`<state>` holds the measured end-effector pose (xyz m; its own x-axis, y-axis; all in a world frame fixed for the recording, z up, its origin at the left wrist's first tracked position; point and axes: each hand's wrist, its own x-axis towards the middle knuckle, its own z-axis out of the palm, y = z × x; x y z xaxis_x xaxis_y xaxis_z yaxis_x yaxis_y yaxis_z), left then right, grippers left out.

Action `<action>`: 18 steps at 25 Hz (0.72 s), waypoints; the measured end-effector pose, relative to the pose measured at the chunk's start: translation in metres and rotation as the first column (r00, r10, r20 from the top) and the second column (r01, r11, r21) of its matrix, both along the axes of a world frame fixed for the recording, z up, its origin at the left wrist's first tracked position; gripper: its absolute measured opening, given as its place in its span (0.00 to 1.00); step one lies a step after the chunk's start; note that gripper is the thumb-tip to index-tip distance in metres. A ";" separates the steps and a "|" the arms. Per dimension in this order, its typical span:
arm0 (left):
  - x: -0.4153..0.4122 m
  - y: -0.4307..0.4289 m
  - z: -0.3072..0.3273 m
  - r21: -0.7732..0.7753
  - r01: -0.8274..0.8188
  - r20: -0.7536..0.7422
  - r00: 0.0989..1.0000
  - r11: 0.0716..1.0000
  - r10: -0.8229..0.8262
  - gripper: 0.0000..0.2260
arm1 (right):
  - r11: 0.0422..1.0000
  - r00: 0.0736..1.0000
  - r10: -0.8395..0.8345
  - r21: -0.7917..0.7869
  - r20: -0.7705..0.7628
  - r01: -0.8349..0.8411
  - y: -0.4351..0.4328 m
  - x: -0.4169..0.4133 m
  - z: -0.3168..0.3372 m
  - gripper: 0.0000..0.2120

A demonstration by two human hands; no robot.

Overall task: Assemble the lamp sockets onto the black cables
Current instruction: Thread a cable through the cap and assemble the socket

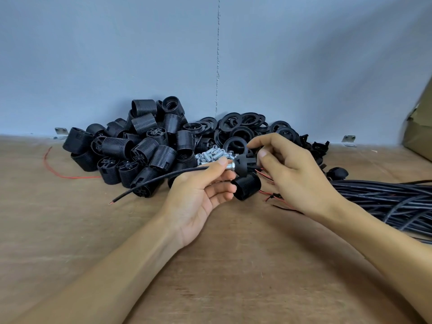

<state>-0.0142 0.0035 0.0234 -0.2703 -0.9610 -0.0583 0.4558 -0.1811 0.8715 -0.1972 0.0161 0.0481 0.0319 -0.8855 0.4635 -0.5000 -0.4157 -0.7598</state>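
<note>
Cardboard box (418, 127): cut off by the right edge, blurred. Cable bundle (385, 199): running out of view at right, its near ends partly hidden behind my right wrist. Small black parts behind my right hand: too hidden to name.

Left hand (201, 197): palm up, thumb and forefinger pinching one black cable (159, 178) where it is meeting a silver threaded nipple (230, 165); the other fingers are curling loosely. The cable's free end is trailing left above the worktop (233, 265).

Right hand (287, 174): fingertips gripping the black socket cap (243, 163) sitting on that cable; thin red and black wires are emerging from the cap's right side.

Socket body (247, 188): lying just below the cap, beside my left fingertips; I cannot tell whether they are touching it.

Behind, against the wall: heap of ribbed socket bodies (140, 148), black rings (238, 127), and a small pile of threaded nipples (210, 156).
</note>
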 end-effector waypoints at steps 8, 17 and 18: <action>0.002 -0.002 -0.005 -0.025 0.006 -0.010 1.000 1.000 -0.006 0.07 | 0.977 0.984 0.168 0.126 0.061 -0.175 -0.001 -0.007 -0.004 0.16; -0.009 0.013 -0.009 -0.382 -0.060 0.550 0.787 0.922 0.279 0.14 | 0.996 0.999 0.030 0.090 -0.026 -0.027 -0.005 -0.012 -0.012 0.13; -0.011 0.016 -0.011 -0.587 -0.045 0.566 0.691 0.808 0.450 0.15 | 0.997 0.999 0.028 0.078 -0.044 -0.025 -0.006 -0.014 -0.012 0.12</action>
<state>-0.0256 0.0196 0.0122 -0.1014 -0.9204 0.3775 -0.3053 0.3899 0.8688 -0.2109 0.0105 0.0362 0.0749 -0.9173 0.3911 -0.5241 -0.3699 -0.7672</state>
